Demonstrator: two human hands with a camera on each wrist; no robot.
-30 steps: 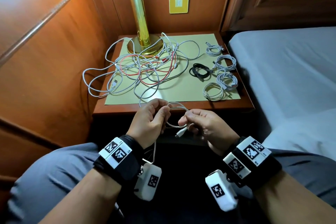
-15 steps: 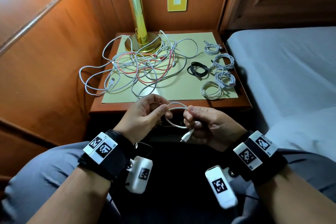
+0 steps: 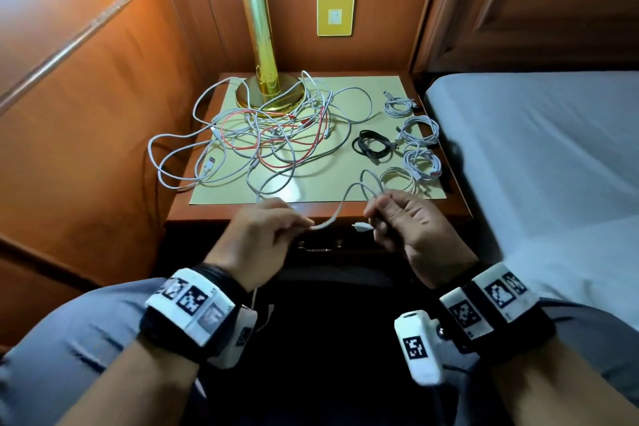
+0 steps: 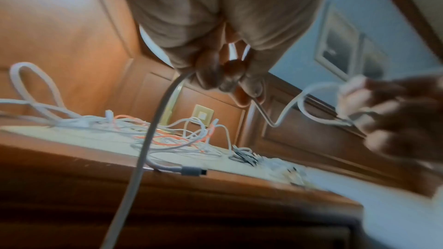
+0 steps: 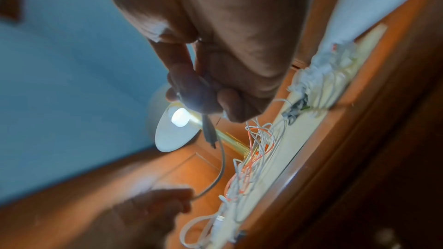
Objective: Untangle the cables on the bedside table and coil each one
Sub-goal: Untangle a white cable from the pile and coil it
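Just in front of the bedside table [image 3: 207, 213] I hold one white cable [image 3: 340, 207] between both hands. My left hand [image 3: 299, 223] pinches it where it trails back to the tangle of white and red cables [image 3: 273, 135] beside the lamp base. My right hand [image 3: 377, 214] grips a small loop of it, and the plug end [image 3: 361, 226] sticks out to the left. In the left wrist view the cable [image 4: 153, 120] runs down from my fingers [image 4: 215, 77]. The plug [image 5: 209, 135] hangs below my right fingers [image 5: 191, 86] in the right wrist view.
Several coiled white cables [image 3: 418, 130] and a coiled black cable [image 3: 373, 145] lie along the right side of the yellow mat [image 3: 377, 83]. A gold lamp [image 3: 266, 79] stands at the back. The bed [image 3: 536, 149] borders the table on the right and wood panelling [image 3: 86, 114] on the left.
My hands have moved apart: the small loop held between them has opened into a stretched length of cable. The right hand has shifted right and up with the plug end.
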